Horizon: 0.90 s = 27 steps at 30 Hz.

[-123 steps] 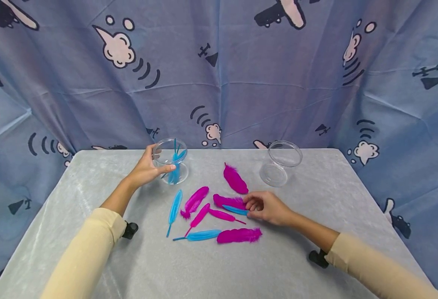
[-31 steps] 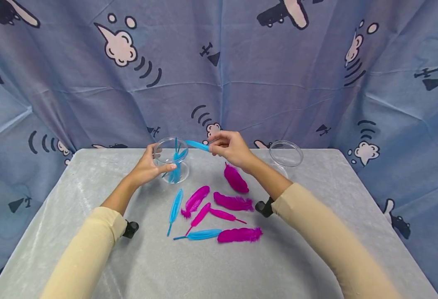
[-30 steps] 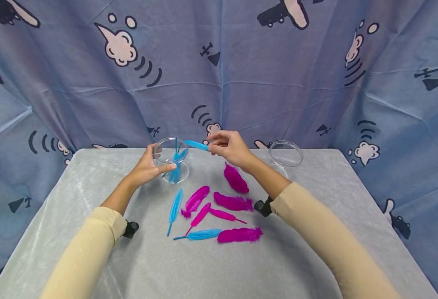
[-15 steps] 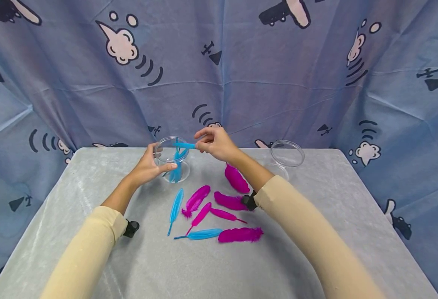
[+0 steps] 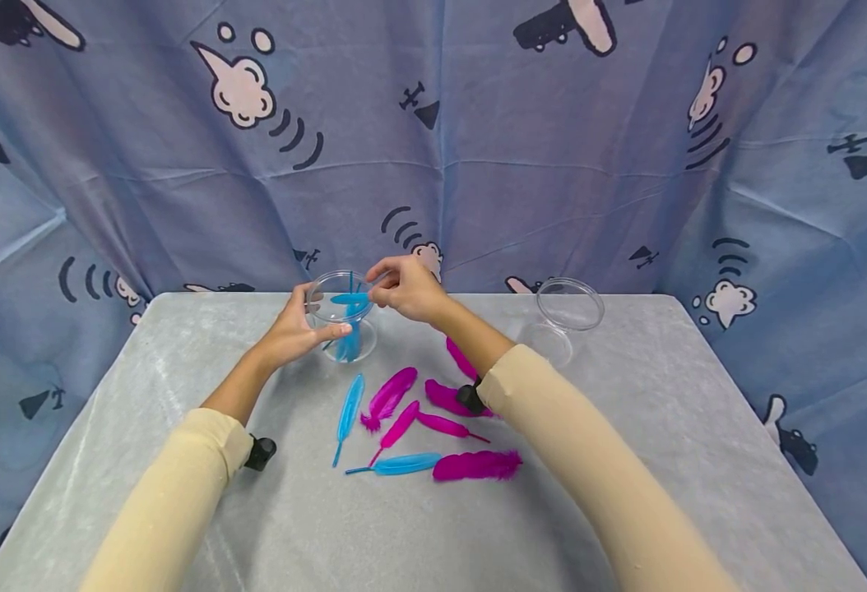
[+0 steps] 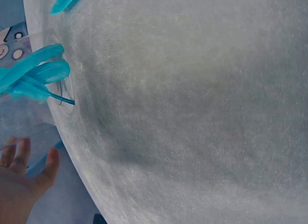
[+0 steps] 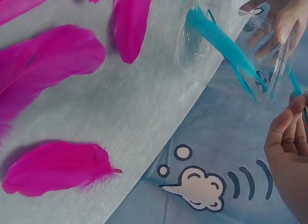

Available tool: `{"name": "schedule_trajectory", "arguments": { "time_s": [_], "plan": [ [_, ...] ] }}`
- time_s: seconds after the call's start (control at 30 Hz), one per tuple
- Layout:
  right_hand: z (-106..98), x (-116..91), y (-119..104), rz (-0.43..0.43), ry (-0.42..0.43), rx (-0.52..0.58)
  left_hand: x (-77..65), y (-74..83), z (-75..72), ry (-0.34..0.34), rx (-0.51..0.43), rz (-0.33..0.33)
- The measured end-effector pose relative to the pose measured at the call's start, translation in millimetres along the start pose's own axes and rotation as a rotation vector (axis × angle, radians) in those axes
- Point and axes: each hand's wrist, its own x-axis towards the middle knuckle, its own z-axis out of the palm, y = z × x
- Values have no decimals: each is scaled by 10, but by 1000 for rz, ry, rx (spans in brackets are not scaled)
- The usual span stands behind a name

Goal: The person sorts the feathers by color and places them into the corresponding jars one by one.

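Note:
Near the table's back edge, my left hand (image 5: 289, 333) holds a clear plastic jar (image 5: 363, 319) from its left side, thumb in front. Several blue feathers (image 5: 352, 337) stand inside the jar; in the left wrist view these feathers (image 6: 36, 74) cross one another. My right hand (image 5: 410, 291) pinches one blue feather (image 5: 348, 298) at the jar's mouth, its free end pointing left over the opening. In the right wrist view, the right hand's fingers (image 7: 284, 130) are curled at the rim, with the left hand (image 7: 286, 21) across the jar.
Several magenta feathers (image 5: 389, 395) lie on the grey table (image 5: 330, 534), along with a blue feather (image 5: 348, 415) at left and another blue feather (image 5: 407, 464) in front. A second clear jar (image 5: 570, 304) stands at the back right. A patterned blue curtain (image 5: 359, 123) hangs behind.
My right hand picked up a blue feather from among the magenta ones and moved it left and back to the jar's mouth. The left hand stays on the jar.

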Motion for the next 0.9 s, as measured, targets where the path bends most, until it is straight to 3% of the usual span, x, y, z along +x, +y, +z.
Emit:
{"name": "schedule_trajectory", "arguments": {
  "time_s": [0.6,0.9],
  "plan": [
    [168,75,-50,-13,-21,-10,3,-2,-5,-5,-13,7],
    [80,-52,-17,-77,-40,22,-7,-15,-20,-14,-22,13]
  ]
}}
